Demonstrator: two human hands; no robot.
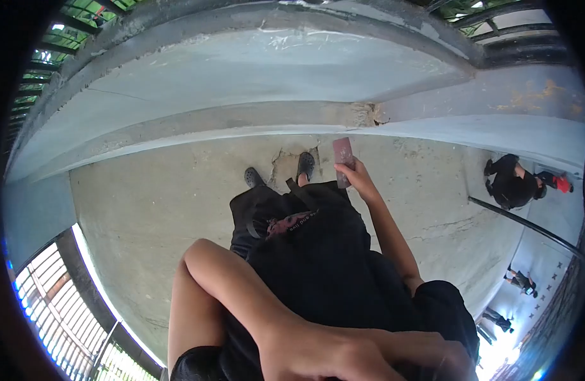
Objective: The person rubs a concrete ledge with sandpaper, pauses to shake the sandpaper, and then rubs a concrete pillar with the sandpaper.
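Note:
I look straight down my own body, dressed in black clothing point(318, 254), to my two dark shoes point(305, 165) on a concrete floor point(146, 209). My right hand point(357, 179) reaches forward at waist height and holds a flat maroon rectangular object point(342, 155), upright, gripped by its lower end. My left arm is bent across my chest. My left hand point(343, 355) lies against the black clothing at the bottom edge of the view, its fingers close together. The frame cuts part of it off, and whether it grips anything is unclear.
A raised grey concrete ledge point(242, 120) runs ahead of my feet, cracked at its base point(369, 114). At the right a person in black crouches point(511, 184) beyond a dark metal rail point(527, 223). Further people point(521, 279) stand beyond. A barred grille point(57, 305) is at lower left.

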